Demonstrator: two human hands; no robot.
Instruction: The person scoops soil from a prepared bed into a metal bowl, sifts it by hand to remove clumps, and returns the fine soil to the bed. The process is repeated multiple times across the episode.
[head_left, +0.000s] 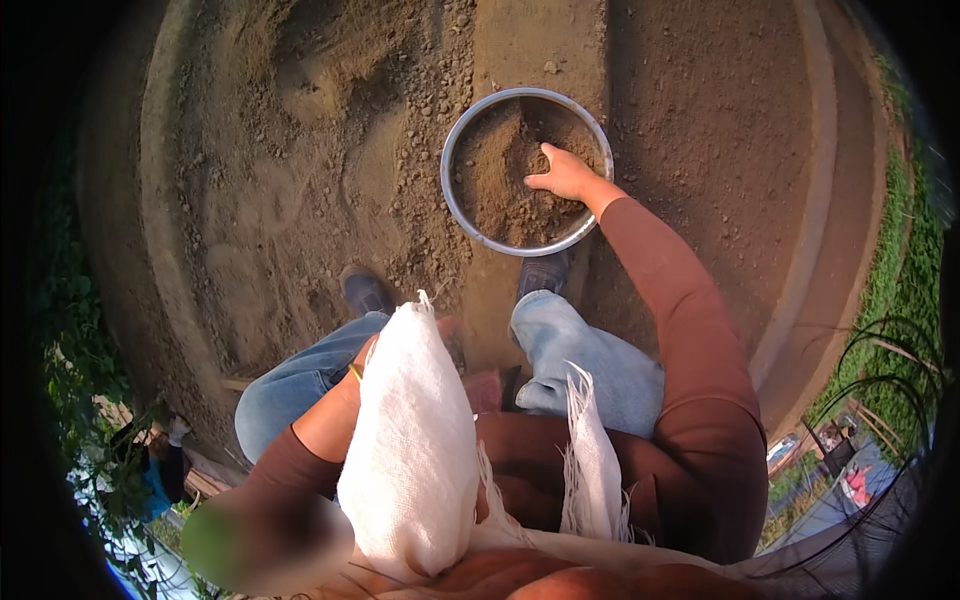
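A round metal basin or sieve (527, 250) with a pale, shiny rim stands in front of me. Loose brown soil (495, 161) partly fills it and hides much of its bottom, so I cannot tell which it is. My right hand (566, 176) reaches over the rim from the right, with two fingers spread apart at the soil. Its other fingers are hard to make out. Most of my left hand (450, 328) is covered by the hanging white scarf (412, 427); only a blurred bit shows beyond the cloth, between my knees.
A flat, smooth strip (540, 37) runs beneath the basin. Crumbly soil with small clods (300, 165) spreads to the left, finer dark soil (705, 112) to the right. Curved raised edges (810, 172) border the ground. My shoes (541, 274) stand close to the basin. Grass (911, 247) grows at the far right.
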